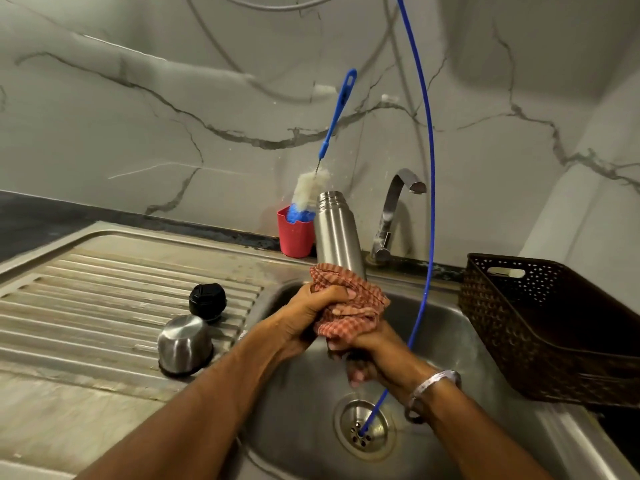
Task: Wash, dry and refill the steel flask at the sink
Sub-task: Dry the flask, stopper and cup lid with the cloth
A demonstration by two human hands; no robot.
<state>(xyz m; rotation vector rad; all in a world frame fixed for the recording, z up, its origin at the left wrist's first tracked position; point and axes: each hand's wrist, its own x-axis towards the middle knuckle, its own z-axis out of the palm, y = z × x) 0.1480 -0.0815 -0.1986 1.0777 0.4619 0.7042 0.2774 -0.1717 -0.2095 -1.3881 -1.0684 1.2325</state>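
Marble-veined wall tiles back a steel sink [450, 327] with a ribbed drainboard. No lettering is legible. Above the basin, the left hand [308, 313] and right hand [374, 351] each have a closed grip on a checked cloth [349, 306] wrapped round the smooth cylindrical flask [337, 233], which is upright and open-mouthed. Its black stopper [207, 301] and steel cup [185, 344] sit on the drainboard.

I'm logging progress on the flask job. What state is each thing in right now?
Flask: uncapped, upright over the sink, lower part wrapped in cloth.
Cloth: bunched round the flask.
Left hand: gripping the cloth.
Right hand: gripping the flask's base.
Stopper: off, on the drainboard.
Cup: off, upside down on the drainboard.
Brush: standing in the red holder.
Tap: no water running.
Basket: contents cannot be seen.
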